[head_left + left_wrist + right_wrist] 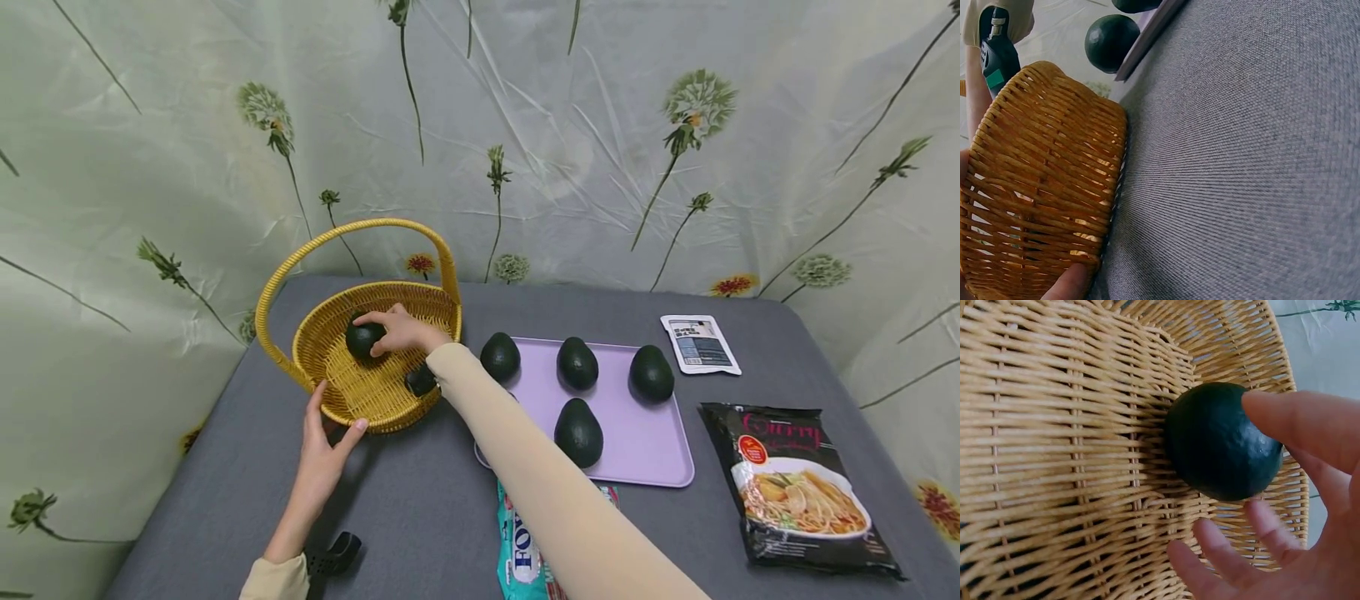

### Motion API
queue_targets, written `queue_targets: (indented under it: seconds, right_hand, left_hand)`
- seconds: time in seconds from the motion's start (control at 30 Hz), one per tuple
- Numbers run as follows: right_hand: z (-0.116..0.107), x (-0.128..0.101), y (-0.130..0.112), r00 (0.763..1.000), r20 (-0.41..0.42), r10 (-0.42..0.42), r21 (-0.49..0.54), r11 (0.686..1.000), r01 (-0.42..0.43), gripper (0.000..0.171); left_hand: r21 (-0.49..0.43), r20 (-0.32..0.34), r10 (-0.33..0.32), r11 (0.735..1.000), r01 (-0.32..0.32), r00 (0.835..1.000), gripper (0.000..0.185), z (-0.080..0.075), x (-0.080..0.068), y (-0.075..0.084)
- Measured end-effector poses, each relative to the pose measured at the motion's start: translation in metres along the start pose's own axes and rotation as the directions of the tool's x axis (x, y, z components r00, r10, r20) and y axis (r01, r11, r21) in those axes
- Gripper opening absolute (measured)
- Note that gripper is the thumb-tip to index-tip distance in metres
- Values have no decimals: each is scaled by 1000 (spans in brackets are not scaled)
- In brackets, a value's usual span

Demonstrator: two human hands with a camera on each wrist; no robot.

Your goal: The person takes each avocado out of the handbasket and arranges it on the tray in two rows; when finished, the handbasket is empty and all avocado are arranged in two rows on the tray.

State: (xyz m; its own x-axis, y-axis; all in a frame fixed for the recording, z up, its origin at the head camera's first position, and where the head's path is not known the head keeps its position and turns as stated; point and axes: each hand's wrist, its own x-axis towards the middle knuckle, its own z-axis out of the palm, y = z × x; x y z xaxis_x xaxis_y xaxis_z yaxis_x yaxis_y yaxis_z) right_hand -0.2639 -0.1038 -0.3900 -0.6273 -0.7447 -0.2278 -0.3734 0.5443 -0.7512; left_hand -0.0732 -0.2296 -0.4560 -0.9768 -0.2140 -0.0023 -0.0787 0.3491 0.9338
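Observation:
A yellow wicker basket (360, 398) with a tall arched handle stands on the left part of the table. My left hand (324, 454) holds its near side, thumb and fingers spread against the wall; one fingertip (1071, 284) presses the weave in the left wrist view. Inside the basket, my right hand (401, 329) grips a dark green avocado (1219, 440) between thumb and fingers, the other fingers spread beside it. The avocado appears against the woven bottom near the far left wall. Several more avocados (577, 364) lie on a lilac tray (637, 442) to the right.
My right forearm crosses over the tray's left side and a teal packet (517, 546). A black curry noodle bag (802, 492) lies at the right, with a small white packet (701, 344) behind it. A floral curtain (555, 167) hangs along the back of the grey table (427, 517).

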Motion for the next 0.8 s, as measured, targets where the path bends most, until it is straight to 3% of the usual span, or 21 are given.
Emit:
queue_targets:
  seconds: [0.23, 0.4, 0.57, 0.8]
  right_hand:
    - [4, -1, -7, 997, 9, -75, 38, 996, 75, 35]
    - [11, -1, -14, 999, 21, -36, -5, 999, 36, 21]
    - [14, -4, -14, 1000, 30, -2, -12, 1000, 3, 28]
    - [-8, -20, 4, 996, 5, -86, 117, 989, 84, 36]
  left_hand:
    - [-1, 3, 12, 1000, -12, 1000, 83, 0, 0, 2]
    - [-11, 6, 11, 1000, -11, 1000, 83, 1, 0, 2]
    - [-13, 7, 10, 1000, -9, 1000, 82, 2, -1, 2]
    - [-6, 5, 0, 1000, 0, 1000, 83, 1, -1, 2]
